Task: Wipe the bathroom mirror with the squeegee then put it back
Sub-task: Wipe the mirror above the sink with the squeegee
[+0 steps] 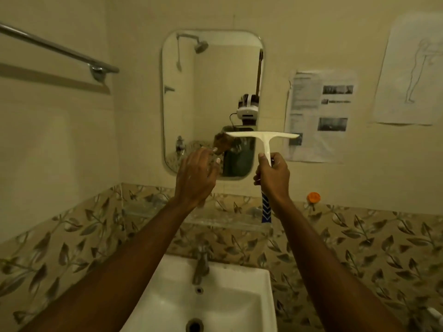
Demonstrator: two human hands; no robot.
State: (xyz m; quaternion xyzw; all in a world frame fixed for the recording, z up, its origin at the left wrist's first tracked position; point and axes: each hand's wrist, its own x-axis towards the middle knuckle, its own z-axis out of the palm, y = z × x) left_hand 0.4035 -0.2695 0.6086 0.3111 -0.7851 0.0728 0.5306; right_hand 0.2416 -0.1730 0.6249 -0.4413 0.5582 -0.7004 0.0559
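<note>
In the centre of the frame, in front of the lower right part of the mirror (211,75), the right hand (272,174) is wrapped tight round the stem of the squeegee (262,135). The blade is uppermost and level, probably so that its whole edge can meet the glass; whether it touches the glass cannot be told. The handle's blue patterned end sticks out below the fist. The left hand (196,174) is raised near the mirror's lower edge, fingers loosely spread and holding nothing that can be made out, perhaps for balance. At the bottom of the frame the sink (254,305) shows its drain hole, with the tap (201,267) at its back rim.
</note>
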